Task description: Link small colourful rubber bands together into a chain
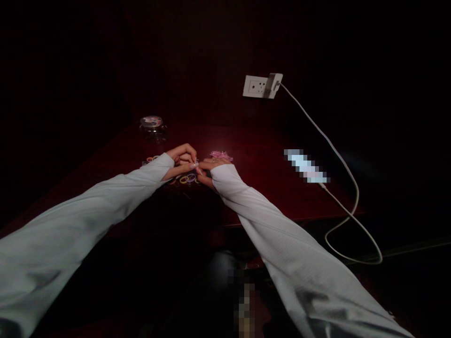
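Note:
My left hand (181, 162) and my right hand (210, 168) meet fingertip to fingertip over a dark red table (268, 197), both in long pale sleeves. The fingers of each hand are curled in a pinch on something too small to make out. Small coloured rubber bands (186, 179) lie on the table just under and left of the hands. A little pink heap of bands (221, 155) sits right behind my right hand.
A small round clear container (151, 124) stands at the table's far left. A white wall socket with a charger (263, 86) feeds a white cable (347, 188) to a blurred-out flat device (306, 167) on the right. The surroundings are dark.

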Available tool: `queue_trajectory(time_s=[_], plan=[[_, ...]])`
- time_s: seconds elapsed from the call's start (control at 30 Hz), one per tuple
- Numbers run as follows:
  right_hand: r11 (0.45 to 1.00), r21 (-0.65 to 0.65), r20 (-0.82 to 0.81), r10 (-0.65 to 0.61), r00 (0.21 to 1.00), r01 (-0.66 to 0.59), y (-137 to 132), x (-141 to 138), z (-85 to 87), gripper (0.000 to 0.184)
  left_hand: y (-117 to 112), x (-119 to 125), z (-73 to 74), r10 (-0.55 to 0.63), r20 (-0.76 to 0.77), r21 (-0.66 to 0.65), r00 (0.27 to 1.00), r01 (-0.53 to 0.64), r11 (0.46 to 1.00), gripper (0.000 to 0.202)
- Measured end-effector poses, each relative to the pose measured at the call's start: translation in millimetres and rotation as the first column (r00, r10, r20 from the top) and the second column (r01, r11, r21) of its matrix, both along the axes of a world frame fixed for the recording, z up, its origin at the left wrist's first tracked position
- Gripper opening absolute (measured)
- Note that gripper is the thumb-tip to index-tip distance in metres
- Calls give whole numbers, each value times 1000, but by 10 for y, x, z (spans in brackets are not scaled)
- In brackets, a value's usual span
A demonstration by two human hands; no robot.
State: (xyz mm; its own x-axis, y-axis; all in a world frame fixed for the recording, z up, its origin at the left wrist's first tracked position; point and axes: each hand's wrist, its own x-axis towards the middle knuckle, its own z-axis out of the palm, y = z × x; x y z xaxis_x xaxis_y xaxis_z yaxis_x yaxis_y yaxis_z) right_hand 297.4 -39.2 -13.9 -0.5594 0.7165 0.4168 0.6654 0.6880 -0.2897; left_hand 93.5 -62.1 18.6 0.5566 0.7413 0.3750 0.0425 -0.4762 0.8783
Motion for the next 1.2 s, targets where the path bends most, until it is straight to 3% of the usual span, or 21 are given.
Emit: queue_trajectory(time_s=[0.47,1.2], plan=[[999,-44,6,-16,1000,16,-14,-15,12,18,7,2,-20,25,-9,11,1000,-25,1000,33],[1000,-5,14,-17,1000,17,101,-34,-89,13,101,-9,-106,43,9,98,999,-43,994,40]])
